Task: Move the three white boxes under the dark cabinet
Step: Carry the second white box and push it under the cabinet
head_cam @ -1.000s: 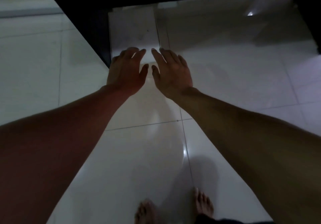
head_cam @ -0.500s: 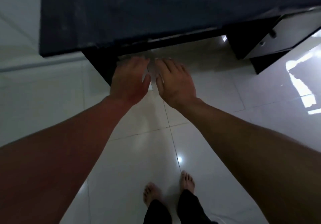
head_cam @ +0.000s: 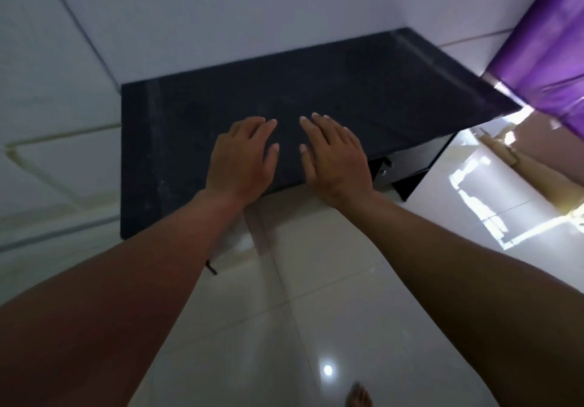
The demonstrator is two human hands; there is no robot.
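Home interior: glossy white tiled floor (head_cam: 284, 327), low dark cabinet (head_cam: 284, 97) at 12 o'clock, purple curtain (head_cam: 543, 43) at 2 o'clock, bare foot (head_cam: 358, 395).

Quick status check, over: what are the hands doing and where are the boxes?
Left hand and right hand open, empty, over the dark cabinet. No white boxes visible. Nothing in the way on the floor.

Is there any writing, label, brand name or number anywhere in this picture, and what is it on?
None can be read. The flat dark cabinet top, the glossy white floor tiles, the purple curtain and the pale wall carry no visible lettering. Both bare hands, left and right, are empty.
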